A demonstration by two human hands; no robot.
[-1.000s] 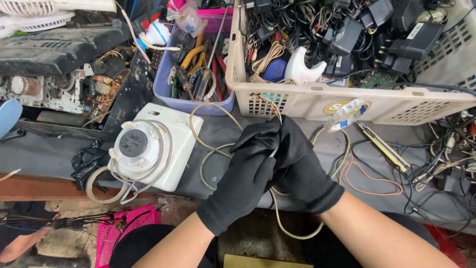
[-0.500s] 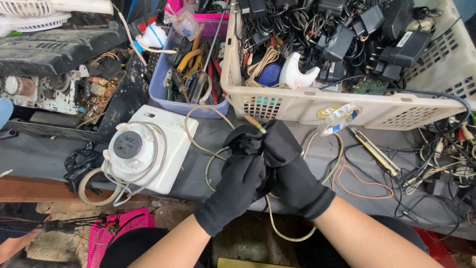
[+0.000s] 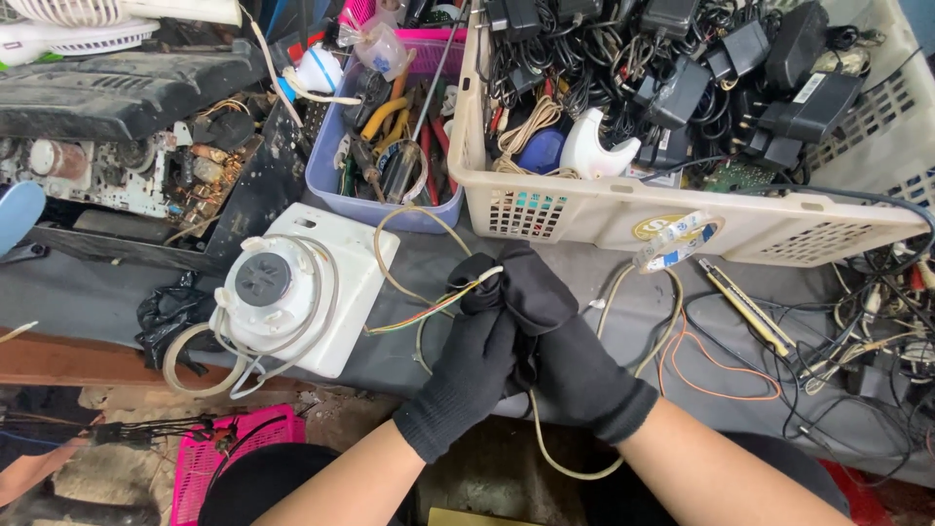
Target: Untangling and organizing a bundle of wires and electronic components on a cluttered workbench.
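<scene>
Left hand (image 3: 470, 365) and right hand (image 3: 555, 336), both in black gloves, pressed together and closed on a beige cable (image 3: 542, 453) with thin coloured wires (image 3: 421, 315) showing at its end. Cable held just below the cream plastic basket (image 3: 779, 226) of black adapters. White camera-shaped casing (image 3: 297, 292) lies left of the basket's near corner, beside the hands.

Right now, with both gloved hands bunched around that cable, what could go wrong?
1. The left hand and right hand grip a beige cable whose thin coloured wires stick out bare; a hard tug might snap them.
2. The cable loops close to the white device near the table edge, so pulling could snag it and drag it off.
3. The orange wire and other loose leads nearby could tangle in.
</scene>
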